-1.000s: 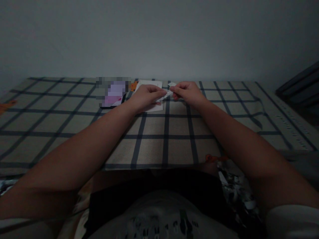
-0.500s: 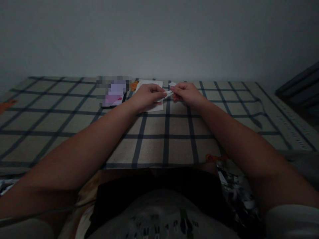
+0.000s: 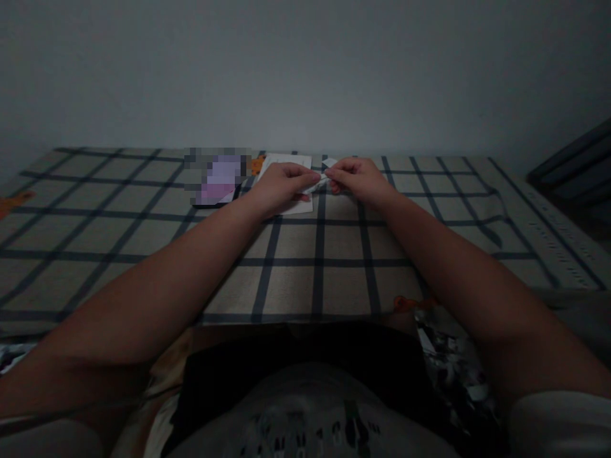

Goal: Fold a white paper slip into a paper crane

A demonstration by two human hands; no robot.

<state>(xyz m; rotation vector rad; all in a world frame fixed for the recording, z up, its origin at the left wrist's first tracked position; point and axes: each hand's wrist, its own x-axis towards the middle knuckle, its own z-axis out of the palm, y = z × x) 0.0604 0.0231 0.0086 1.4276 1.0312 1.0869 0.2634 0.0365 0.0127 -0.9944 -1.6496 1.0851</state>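
Observation:
Over the checked cloth, my left hand [image 3: 286, 186] and my right hand [image 3: 356, 178] meet nearly fingertip to fingertip. Both pinch a small white piece of paper [image 3: 323, 180], folded or twisted, which shows only as a narrow strip between them. Under my left hand lies a white sheet [image 3: 291, 157], partly hidden by the fingers. A small white scrap [image 3: 330, 163] shows just behind my right fingertips; whether it joins the held paper I cannot tell.
A phone-like object with a purple screen [image 3: 222, 178], partly blurred, lies left of my left hand on the checked tablecloth [image 3: 296, 280]. The wall [image 3: 305, 76] rises behind the table. A dark slatted object [image 3: 577, 172] stands at the far right.
My fingertips have drawn slightly closer together, and less of the white paper shows between them. My arms have hardly moved.

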